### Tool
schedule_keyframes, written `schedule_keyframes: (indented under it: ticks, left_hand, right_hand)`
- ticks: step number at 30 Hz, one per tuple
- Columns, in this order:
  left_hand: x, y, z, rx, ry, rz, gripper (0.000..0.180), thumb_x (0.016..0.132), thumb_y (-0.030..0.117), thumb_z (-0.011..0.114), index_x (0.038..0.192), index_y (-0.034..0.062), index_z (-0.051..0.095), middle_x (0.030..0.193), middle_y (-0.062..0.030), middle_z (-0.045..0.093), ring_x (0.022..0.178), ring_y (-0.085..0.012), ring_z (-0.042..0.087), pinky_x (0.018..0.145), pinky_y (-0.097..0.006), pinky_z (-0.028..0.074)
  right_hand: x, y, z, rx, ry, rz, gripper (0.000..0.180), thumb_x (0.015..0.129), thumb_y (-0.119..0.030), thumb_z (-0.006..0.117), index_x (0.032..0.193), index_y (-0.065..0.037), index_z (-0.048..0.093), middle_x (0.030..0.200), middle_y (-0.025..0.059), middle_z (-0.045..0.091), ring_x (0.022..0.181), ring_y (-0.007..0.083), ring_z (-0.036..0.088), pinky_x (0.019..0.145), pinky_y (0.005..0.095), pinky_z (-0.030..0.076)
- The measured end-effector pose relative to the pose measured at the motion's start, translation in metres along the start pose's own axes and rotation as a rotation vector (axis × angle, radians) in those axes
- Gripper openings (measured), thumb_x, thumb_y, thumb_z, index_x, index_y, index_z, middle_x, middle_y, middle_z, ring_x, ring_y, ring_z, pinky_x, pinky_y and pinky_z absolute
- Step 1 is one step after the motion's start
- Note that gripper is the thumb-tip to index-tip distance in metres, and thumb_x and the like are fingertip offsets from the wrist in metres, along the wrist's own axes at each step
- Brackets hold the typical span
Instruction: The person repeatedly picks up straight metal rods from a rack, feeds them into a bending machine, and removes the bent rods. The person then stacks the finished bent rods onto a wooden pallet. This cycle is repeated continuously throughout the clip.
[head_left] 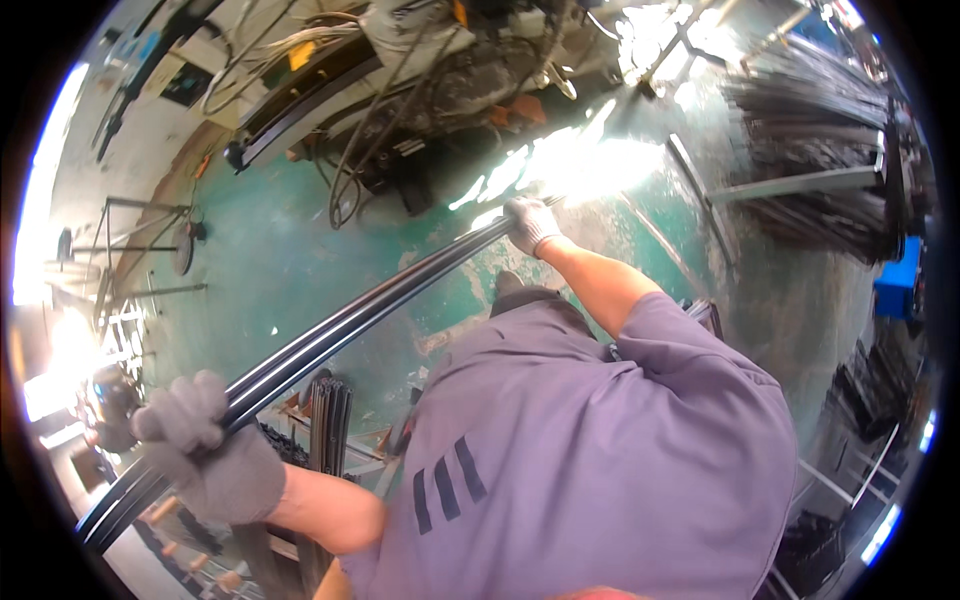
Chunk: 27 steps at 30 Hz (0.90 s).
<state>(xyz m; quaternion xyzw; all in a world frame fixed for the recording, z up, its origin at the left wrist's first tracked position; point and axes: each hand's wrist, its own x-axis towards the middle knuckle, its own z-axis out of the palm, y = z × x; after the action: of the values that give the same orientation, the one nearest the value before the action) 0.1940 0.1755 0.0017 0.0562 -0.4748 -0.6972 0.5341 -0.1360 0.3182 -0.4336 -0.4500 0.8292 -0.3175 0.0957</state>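
Observation:
A bundle of long dark metal bars (365, 307) runs slantwise across the view, from the lower left up to the middle. Near its lower-left end my left hand (210, 450), in a grey glove, is wrapped round the bars, with the bar ends sticking out past it. At the far end my right hand (530, 222), in a pale grey glove, is closed on the same bundle. The bars hang above the floor in front of my body, tilted across the view. How many there are I cannot make out.
A machine with hoses and cables (430, 110) stands ahead. Large stacks of dark bars (825, 150) lie on a rack at the right. Upright dark bars (330, 425) stand by my left forearm. A metal frame (140, 205) is at the far left. Sunlight falls on the green floor (260, 260).

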Motion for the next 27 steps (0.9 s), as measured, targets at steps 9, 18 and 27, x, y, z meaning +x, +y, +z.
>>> schedule_keyframes:
  ticks: [9,18,27]
  left_hand:
    - [0.098,-0.086,0.074,0.196,-0.159,-0.162,0.027,0.106,0.014,0.054,0.085,0.0123,0.037,0.076,0.0016,0.030,0.071,-0.0120,0.030,0.067,-0.032,0.027]
    - [0.220,-0.082,0.014,1.410,-0.181,0.254,0.026,0.111,0.012,0.045,0.086,0.0091,0.042,0.079,0.0020,0.028,0.071,-0.0103,0.034,0.070,-0.026,0.032]
    - [0.326,-0.182,-0.111,-0.453,0.063,-0.291,0.018,0.109,0.013,0.052,0.094,0.0087,0.044,0.080,-0.0003,0.029,0.068,-0.0140,0.030,0.069,-0.030,0.035]
  right_hand:
    - [0.008,0.051,0.025,0.084,0.140,0.237,0.023,0.092,-0.031,0.073,0.090,-0.009,0.067,0.092,0.0190,0.069,0.098,0.0418,0.066,0.086,0.0501,0.052]
    - [0.086,0.065,-0.041,-0.047,0.262,0.445,0.021,0.082,-0.008,0.067,0.102,-0.006,0.070,0.100,0.0186,0.072,0.105,0.0411,0.066,0.093,0.0487,0.053]
    - [0.209,0.079,-0.156,2.537,0.588,0.788,0.039,0.089,0.002,0.048,0.126,0.013,0.054,0.124,0.0257,0.063,0.108,0.0428,0.067,0.106,0.0479,0.056]
